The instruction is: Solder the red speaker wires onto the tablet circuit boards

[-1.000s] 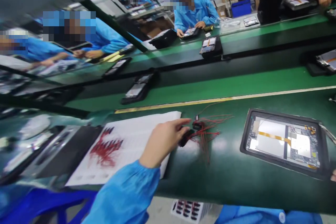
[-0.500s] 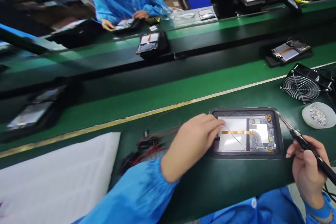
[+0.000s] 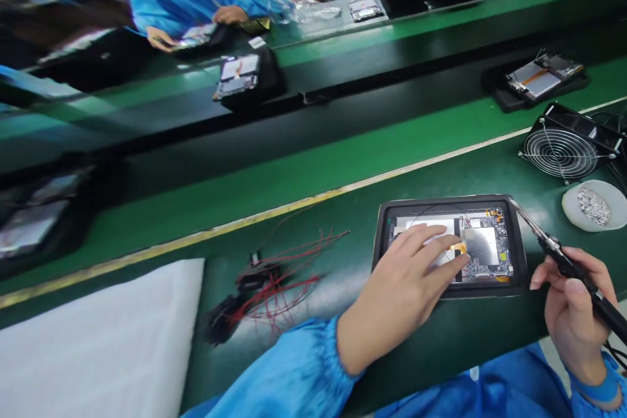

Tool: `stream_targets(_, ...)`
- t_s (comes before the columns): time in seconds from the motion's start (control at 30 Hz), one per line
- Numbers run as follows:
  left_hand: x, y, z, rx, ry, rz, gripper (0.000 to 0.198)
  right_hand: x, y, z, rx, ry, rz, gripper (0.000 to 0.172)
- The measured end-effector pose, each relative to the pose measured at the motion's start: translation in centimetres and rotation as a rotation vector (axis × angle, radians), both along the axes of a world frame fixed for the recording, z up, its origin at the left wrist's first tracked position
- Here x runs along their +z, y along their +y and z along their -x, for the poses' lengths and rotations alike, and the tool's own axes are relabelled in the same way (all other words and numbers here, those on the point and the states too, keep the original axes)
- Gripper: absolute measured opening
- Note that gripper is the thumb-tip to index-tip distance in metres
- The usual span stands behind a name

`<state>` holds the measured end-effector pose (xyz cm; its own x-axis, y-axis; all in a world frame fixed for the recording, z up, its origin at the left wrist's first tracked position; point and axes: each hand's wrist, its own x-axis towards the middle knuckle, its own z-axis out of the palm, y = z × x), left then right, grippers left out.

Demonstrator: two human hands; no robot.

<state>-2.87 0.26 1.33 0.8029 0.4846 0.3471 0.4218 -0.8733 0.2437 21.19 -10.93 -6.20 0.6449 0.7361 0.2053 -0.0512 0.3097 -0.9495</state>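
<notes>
An opened tablet in a black frame lies flat beneath the fingers of the left hand. Its long axis runs from left to right, roughly level across the person's front. The end with the circuit board points toward the right hand, while the other end is partly covered by the left hand. That hand lies palm down, fingers stretched out toward the orange ribbon cable; whether it pinches anything underneath cannot be told. The right hand grips a soldering iron, which slants up and leftward from it, tip at the frame's far right corner; contact there cannot be made out.

Beyond the left hand, a strip of green bench separates the frame's far edge from a pale border line. Nearer the person, another strip runs between the frame and the bench's front edge. Left of the left hand, well apart from the frame, sit black parts with red wires, then a white sheet. Beyond the right hand stand a white dish and a fan, leaving less room on that side.
</notes>
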Motion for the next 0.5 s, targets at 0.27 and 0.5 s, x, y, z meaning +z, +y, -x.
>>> stream_targets(0.27, -1.3, -0.4, -1.3, 0.130, -0.351, 0.338, 0.009, 3.1, 0.2, 2.2, 0.213, -0.401, 0.113, 0.029)
stream_targets(0.5, -0.7, -1.5, -1.6, 0.154, -0.482, 0.512, 0.013, 4.1, 2.2, 5.6, 0.255, -0.348, 0.092, 0.037)
